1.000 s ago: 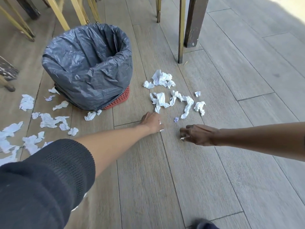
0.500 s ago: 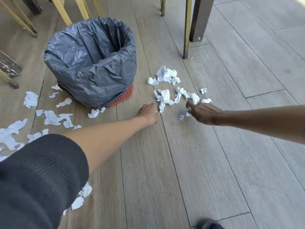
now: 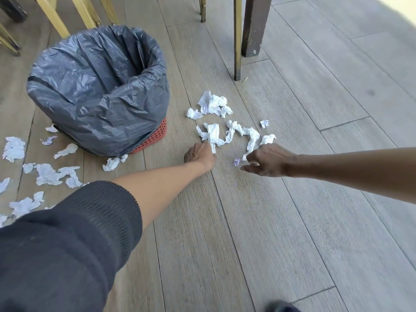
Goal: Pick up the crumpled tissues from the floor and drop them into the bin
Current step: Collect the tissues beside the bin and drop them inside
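Crumpled tissues lie scattered on the wood-plank floor in 2 groups, one on each side of the bin. The bin, lined with a dark grey bag over a red basket, stands upright and open at the upper left. The wider scatter spreads over the floor to the bin's left. The nearer cluster lies just right of the bin, between it and the dark furniture leg.

Both arms reach into that nearer cluster, so the step in hand looks like gathering, not yet dropping. The left hand is curled, its fingertips pinching the lower end of a twisted tissue strip that rests on the floor. The right hand hovers half-closed, fingers bent toward a long curled strip and a tiny scrap; whether it already grips anything I cannot tell.

Next, each hand probably needs to close fully, lift its tissue clear, and swing left over the bin's open mouth before letting go. Thin strips may tear or trail, so bunching them first seems wise.
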Demonstrator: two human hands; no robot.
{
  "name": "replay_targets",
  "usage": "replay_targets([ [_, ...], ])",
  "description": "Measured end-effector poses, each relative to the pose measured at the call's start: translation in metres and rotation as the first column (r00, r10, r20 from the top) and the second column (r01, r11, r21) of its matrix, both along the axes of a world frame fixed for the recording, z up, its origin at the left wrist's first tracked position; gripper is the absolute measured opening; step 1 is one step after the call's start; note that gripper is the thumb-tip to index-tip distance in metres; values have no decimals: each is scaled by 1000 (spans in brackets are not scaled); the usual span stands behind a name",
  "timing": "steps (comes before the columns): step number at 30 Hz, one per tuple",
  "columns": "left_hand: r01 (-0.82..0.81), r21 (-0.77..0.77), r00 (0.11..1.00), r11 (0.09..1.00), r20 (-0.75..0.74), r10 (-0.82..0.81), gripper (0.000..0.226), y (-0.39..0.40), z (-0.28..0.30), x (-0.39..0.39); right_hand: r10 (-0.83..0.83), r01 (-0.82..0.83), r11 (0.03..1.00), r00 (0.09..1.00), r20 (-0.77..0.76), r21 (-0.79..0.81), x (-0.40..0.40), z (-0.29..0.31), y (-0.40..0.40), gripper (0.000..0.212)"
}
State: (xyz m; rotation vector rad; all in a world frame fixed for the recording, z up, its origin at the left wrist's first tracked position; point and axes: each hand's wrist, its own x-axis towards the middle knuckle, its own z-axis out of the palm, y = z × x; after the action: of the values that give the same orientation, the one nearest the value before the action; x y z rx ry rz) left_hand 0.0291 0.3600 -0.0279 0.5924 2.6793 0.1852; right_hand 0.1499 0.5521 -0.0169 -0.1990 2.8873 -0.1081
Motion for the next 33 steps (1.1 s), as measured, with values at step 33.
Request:
replay_targets([
  [33, -66, 163, 989, 984, 143, 43, 35, -5, 7, 0, -100, 99, 989, 995, 1, 109, -9, -15, 37, 61],
])
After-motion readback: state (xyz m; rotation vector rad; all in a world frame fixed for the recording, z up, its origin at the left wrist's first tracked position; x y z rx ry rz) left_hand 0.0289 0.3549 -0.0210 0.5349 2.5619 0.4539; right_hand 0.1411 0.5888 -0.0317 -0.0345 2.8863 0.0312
